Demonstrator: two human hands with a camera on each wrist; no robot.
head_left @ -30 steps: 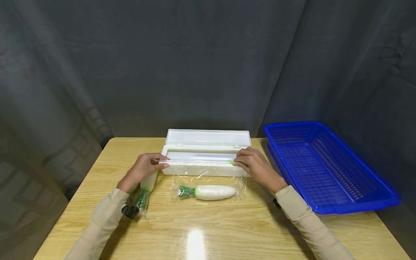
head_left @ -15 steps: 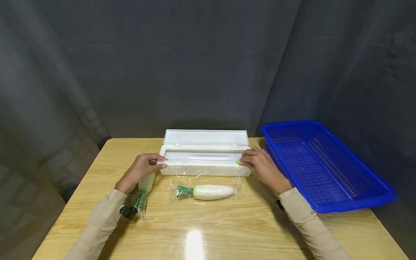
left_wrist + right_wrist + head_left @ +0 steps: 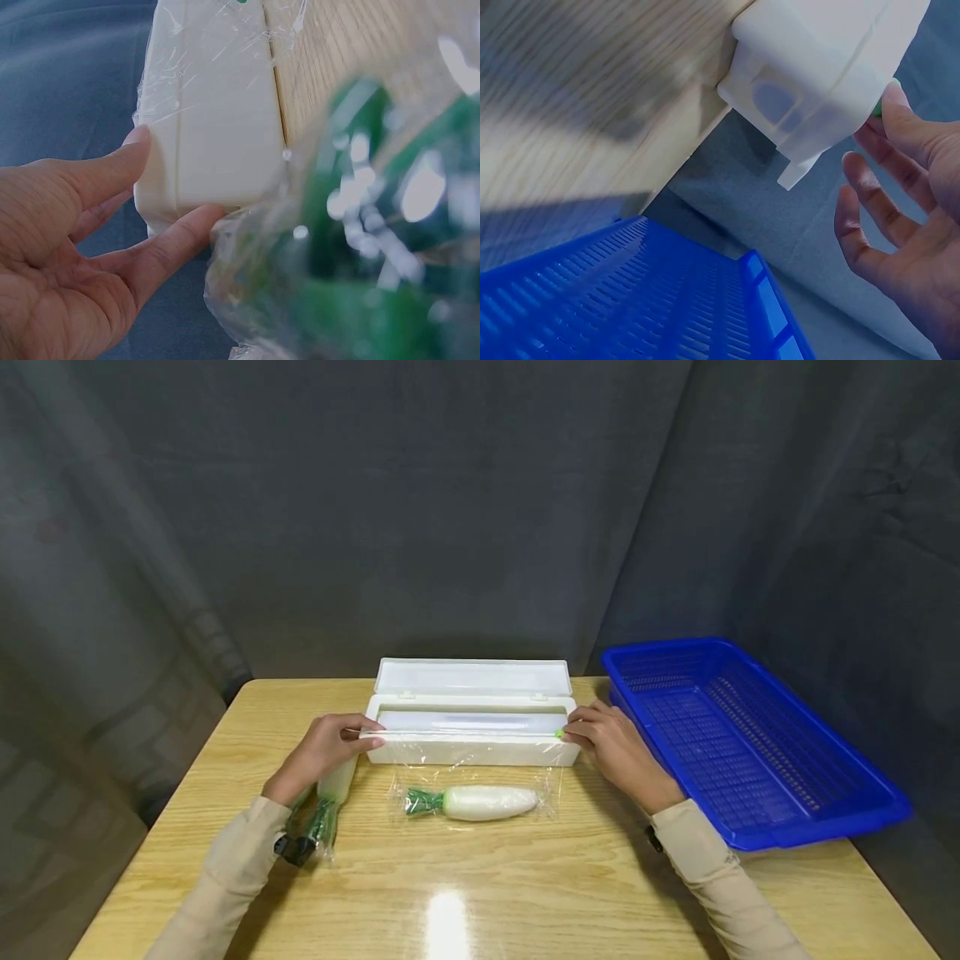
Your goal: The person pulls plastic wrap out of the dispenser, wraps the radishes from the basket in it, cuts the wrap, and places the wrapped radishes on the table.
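Note:
A white cling film dispenser [image 3: 386, 752] lies across the table with its lid [image 3: 472, 677] up and a film roll [image 3: 472, 722] inside. My left hand [image 3: 326, 747] grips its left end, thumb and finger at the corner [image 3: 225, 161] in the left wrist view. At the right end of the cutter rail, my right hand [image 3: 615, 756] pinches the green slide cutter [image 3: 559, 734]. Clear film [image 3: 480, 775] runs from the dispenser's front down over a white daikon radish [image 3: 487, 802] with green stalks. Another daikon in film [image 3: 334, 787] lies beside my left wrist, partly hidden by it.
A blue plastic basket [image 3: 810, 837] stands at the right of the table, close to my right forearm. Dark curtains [image 3: 450, 527] hang behind the table's back edge. The wooden tabletop [image 3: 360, 902] stretches in front of the daikon.
My right hand has slid the green cutter rightward along the rail to the dispenser's right end. My left hand keeps its grip on the left end. The view has shifted slightly.

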